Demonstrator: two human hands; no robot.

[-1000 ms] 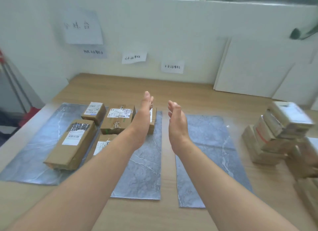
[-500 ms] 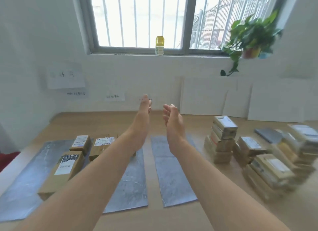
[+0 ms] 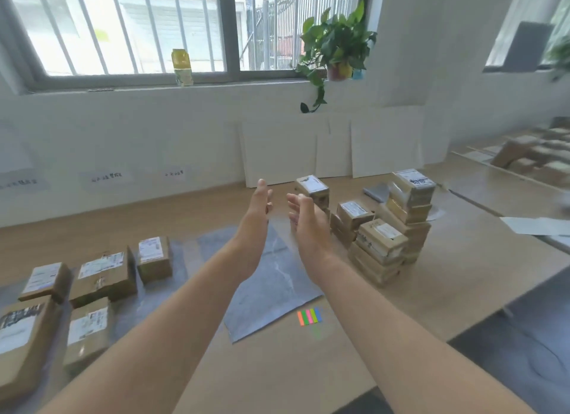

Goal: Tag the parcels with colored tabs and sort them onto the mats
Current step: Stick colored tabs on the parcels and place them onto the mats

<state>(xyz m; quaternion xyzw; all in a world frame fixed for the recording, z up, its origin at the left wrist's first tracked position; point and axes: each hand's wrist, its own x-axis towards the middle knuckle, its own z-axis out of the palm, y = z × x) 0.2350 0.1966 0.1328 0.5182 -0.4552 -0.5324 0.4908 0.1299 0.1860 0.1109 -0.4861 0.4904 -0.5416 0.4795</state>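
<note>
Fingers (image 3: pixel 262 189) straight on both raised hands, palms facing, holding nothing

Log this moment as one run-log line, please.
left hand open | right hand open | coloured paper tabs on wooden table | brown cardboard parcel stack untouched

The scene is brightly lit by daylight from the barred window (image 3: pixel 138 28), whose panes are blown out to white. Only soft, faint shadows are cast on the worktop (image 3: pixel 277 367). Motion blur is seen towards the right edge, where the far parcels (image 3: pixel 530 157) are smeared. Straight lines are bowed by the wide-angle lens.
</note>
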